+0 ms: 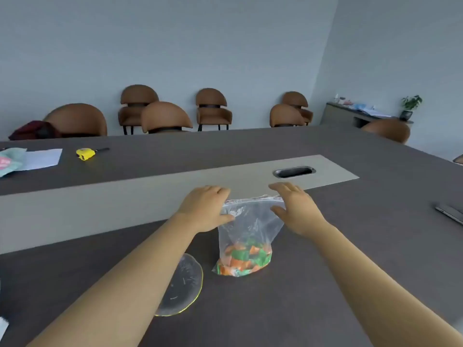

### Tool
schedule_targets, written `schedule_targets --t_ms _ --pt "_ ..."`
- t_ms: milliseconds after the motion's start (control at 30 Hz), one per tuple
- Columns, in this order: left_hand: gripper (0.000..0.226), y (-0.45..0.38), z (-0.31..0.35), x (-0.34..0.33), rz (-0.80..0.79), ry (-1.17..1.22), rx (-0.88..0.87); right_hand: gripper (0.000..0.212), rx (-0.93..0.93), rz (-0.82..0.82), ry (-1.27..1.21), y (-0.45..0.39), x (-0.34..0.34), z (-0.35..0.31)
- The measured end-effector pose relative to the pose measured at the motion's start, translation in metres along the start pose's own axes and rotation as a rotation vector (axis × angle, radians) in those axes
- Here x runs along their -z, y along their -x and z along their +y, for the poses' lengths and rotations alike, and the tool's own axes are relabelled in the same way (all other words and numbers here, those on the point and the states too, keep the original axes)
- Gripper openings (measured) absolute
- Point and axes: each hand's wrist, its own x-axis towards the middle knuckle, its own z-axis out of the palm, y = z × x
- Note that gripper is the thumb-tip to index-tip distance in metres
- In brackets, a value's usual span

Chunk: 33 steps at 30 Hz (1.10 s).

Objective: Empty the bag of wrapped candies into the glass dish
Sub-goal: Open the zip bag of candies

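A wide dark grey tabletop (325,284) has a lighter grey strip down its middle with an oval metal cable slot (294,172). On it stand a clear plastic bag of orange and green wrapped candies (246,246) and, just left, a flat clear glass dish (185,284). Far left lie a yellow tape measure (85,154) and a white paper sheet (42,159).

Glass dish (186,284) half hidden under left forearm; left grip (204,209) unclear.

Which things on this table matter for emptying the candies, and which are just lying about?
Job:
- bag, upright, both hands at its top
- wrapped candies, in the bag
- glass dish, to the bag's left
- left hand
- right hand

Lying about:
- yellow tape measure
- paper
- laptop
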Motion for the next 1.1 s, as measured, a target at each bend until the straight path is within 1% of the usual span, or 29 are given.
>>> schedule_targets --t_ms 33,133,200,267,333,433,533,600,667,700,733,767,800,833,933,1000,1100 --pt "0.057 -0.003 0.001 -0.005 -0.029 0.02 0.031 0.052 -0.005 -0.02 0.023 -0.006 -0.005 0.001" --pt "0.048 -0.011 0.001 -0.018 -0.005 0.128 0.111 0.051 -0.02 -0.072 0.038 -0.021 -0.016 0.002" --pt "0.038 -0.016 0.003 -0.025 0.016 0.197 0.157 0.042 -0.013 -0.064 0.065 -0.029 -0.023 0.006" --pt "0.029 -0.019 0.001 -0.028 0.066 0.253 0.195 0.028 0.002 -0.042 0.041 -0.035 -0.025 0.009" --pt "0.026 -0.022 -0.001 -0.029 0.1 0.305 0.224 0.022 -0.011 -0.053 -0.044 -0.037 -0.027 0.012" --pt "0.026 -0.029 -0.003 -0.028 0.156 0.389 0.263 0.02 -0.001 -0.055 -0.165 -0.04 -0.026 0.014" --pt "0.029 -0.038 -0.004 -0.026 0.219 0.392 0.31 0.014 -0.029 -0.057 -0.306 -0.043 -0.021 0.013" --pt "0.038 -0.041 -0.002 -0.027 0.279 0.406 0.351 0.014 -0.101 -0.057 -0.476 -0.045 -0.02 0.012" --pt "0.049 -0.041 0.0 -0.03 0.369 0.447 0.423 0.02 -0.173 -0.055 -0.649 -0.046 -0.022 0.011" --pt "0.049 -0.041 0.002 -0.031 0.422 0.482 0.457 0.022 -0.201 -0.058 -0.722 -0.046 -0.024 0.01" --pt "0.043 -0.041 0.003 -0.031 0.455 0.54 0.484 0.024 -0.22 -0.065 -0.789 -0.046 -0.025 0.008" --pt "0.033 -0.041 0.005 -0.032 0.455 0.623 0.496 0.025 -0.232 -0.076 -0.852 -0.046 -0.026 0.006" --pt "0.023 -0.04 0.007 -0.032 0.401 0.731 0.5 0.024 -0.241 -0.099 -0.907 -0.045 -0.027 0.004" --pt "0.02 -0.039 0.009 -0.033 0.304 0.845 0.491 0.023 -0.244 -0.131 -0.951 -0.045 -0.028 0.003" --pt "0.025 -0.034 0.016 -0.035 0.03 1.168 0.439 0.018 -0.217 -0.241 -1.035 -0.042 -0.032 -0.001" --pt "0.022 -0.029 0.018 -0.035 -0.062 1.297 0.432 0.017 -0.188 -0.317 -1.097 -0.04 -0.035 -0.003" --pt "0.02 -0.025 0.018 -0.035 -0.115 1.359 0.433 0.021 -0.155 -0.394 -1.137 -0.036 -0.038 -0.004"
